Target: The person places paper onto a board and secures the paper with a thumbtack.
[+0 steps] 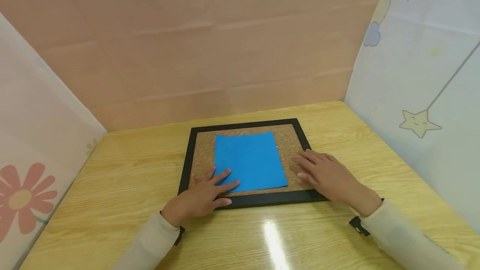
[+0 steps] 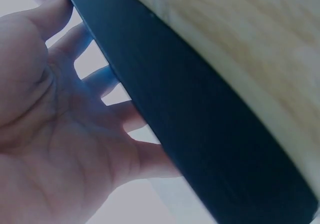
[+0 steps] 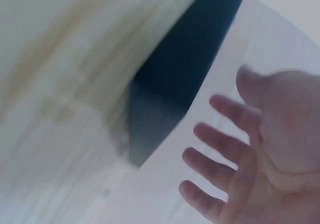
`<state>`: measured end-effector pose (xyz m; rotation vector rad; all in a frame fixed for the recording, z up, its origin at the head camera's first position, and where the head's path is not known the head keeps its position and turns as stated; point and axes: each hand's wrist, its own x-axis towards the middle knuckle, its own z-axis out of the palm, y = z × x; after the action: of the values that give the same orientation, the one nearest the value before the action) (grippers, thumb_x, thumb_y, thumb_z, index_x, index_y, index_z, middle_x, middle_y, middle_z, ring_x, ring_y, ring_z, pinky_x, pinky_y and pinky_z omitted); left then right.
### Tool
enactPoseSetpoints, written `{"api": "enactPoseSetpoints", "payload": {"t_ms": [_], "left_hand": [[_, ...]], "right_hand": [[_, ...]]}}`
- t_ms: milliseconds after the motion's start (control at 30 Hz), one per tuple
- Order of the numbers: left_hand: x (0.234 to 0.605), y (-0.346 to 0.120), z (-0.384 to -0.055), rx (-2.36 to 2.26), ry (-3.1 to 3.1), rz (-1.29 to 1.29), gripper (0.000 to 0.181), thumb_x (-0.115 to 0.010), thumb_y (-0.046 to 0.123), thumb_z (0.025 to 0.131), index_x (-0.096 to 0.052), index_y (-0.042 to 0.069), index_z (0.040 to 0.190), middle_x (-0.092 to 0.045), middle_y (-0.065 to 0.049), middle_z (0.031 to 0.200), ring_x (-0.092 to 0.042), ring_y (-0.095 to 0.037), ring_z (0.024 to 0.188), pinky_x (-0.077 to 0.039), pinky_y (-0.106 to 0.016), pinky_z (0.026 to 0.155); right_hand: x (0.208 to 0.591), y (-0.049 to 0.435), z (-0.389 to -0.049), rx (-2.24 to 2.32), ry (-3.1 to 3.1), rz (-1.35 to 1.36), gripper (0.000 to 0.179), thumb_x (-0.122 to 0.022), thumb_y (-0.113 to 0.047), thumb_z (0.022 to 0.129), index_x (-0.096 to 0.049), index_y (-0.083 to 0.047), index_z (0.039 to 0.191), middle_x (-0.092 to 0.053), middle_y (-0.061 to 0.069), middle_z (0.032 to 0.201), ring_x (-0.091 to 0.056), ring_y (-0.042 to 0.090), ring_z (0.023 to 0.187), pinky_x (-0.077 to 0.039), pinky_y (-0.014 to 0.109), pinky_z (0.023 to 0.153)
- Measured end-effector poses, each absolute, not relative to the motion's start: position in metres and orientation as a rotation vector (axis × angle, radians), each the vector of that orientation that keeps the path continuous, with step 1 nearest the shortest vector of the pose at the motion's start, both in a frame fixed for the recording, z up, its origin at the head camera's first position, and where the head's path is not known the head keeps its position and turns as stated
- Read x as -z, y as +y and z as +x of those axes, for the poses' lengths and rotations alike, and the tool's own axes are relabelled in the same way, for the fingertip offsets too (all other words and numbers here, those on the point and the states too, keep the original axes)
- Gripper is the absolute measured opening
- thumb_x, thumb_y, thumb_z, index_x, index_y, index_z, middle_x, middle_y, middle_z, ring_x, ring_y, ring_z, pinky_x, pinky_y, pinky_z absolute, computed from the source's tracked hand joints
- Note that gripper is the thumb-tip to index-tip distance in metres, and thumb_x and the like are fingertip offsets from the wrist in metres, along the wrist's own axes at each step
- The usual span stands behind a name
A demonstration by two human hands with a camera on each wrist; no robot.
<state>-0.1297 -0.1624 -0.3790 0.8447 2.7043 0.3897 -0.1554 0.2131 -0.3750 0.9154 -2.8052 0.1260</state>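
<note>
"Blue sheet (image 1: 249, 159) in the middle of the cork board (image 1: 203, 147), which lies well in from the worktop's (image 1: 123, 170) left and right edges. What are we at, going by the head view?"

"Steadying it, we'd judge. Our left hand (image 1: 202, 197) has its fingers spread, some over the sheet's near left corner, the thumb over the near bar of the black frame (image 1: 243, 126). Our right hand (image 1: 331, 176) is at the board's right edge, towards the near corner, fingers reaching out, holding nothing, clear of the sheet."

"And from our left wrist?"

"Palm and spread fingers; the frame hides the fingertips, so we can't tell how hard they press."

"Our right wrist?"

"Fingers loosely bent and parted, beside a corner of the frame, nothing pinched."

"What does the next move call for?"

"Light left-hand pressure at that near left corner, we think, so the sheet doesn't skid, leaving the right hand free to tend its right edge."
</note>
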Motion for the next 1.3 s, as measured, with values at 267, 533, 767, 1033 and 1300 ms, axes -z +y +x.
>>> {"api": "enactPoseSetpoints", "payload": {"t_ms": [267,533,767,1033,1300], "left_hand": [[0.379,-0.162,-0.13,-0.394,2.695,0.837,0.054,-0.046,0.048,0.103,-0.036,0.035,0.154,-0.017,-0.004,0.168,-0.01,-0.048,0.152,-0.006,-0.086,0.103],[0.379,-0.161,-0.131,-0.387,2.693,0.829,0.053,-0.047,0.047,0.103,-0.037,0.036,0.154,-0.017,-0.004,0.168,-0.009,-0.048,0.152,-0.006,-0.086,0.103],[0.379,-0.16,-0.13,-0.399,2.694,0.819,0.054,-0.047,0.047,0.103,-0.036,0.036,0.154,-0.016,-0.004,0.168,-0.009,-0.047,0.153,-0.004,-0.086,0.104],[0.379,-0.16,-0.13,-0.406,2.698,0.81,0.054,-0.047,0.047,0.103,-0.036,0.036,0.154,-0.016,-0.004,0.168,-0.008,-0.046,0.153,-0.004,-0.085,0.104],[0.382,-0.159,-0.131,-0.401,2.708,0.82,0.053,-0.047,0.048,0.103,-0.036,0.037,0.154,-0.017,-0.004,0.168,-0.009,-0.046,0.153,-0.005,-0.086,0.104]], "right_hand": [[0.37,0.263,-0.191,-0.608,-3.007,0.428,0.044,-0.061,-0.026,0.1,-0.055,-0.003,0.138,-0.061,0.025,0.131,-0.062,0.044,0.112,-0.05,0.059,0.086],[0.391,0.295,-0.214,-1.178,-3.113,0.115,0.057,-0.047,-0.046,0.104,-0.051,0.0,0.139,-0.052,0.029,0.138,-0.051,0.045,0.122,-0.048,0.051,0.09],[0.4,0.294,-0.215,-1.15,-3.09,0.091,0.047,-0.055,-0.044,0.102,-0.063,-0.002,0.124,-0.061,0.023,0.125,-0.058,0.032,0.104,-0.046,0.041,0.082],[0.4,0.292,-0.212,-1.027,-3.061,0.185,0.035,-0.062,-0.038,0.099,-0.069,-0.007,0.114,-0.068,0.015,0.11,-0.059,0.018,0.088,-0.044,0.032,0.073],[0.404,0.302,-0.213,-0.824,-3.009,0.225,0.018,-0.072,-0.033,0.093,-0.078,-0.019,0.101,-0.075,0.006,0.1,-0.065,0.018,0.087,-0.049,0.036,0.076]]}}
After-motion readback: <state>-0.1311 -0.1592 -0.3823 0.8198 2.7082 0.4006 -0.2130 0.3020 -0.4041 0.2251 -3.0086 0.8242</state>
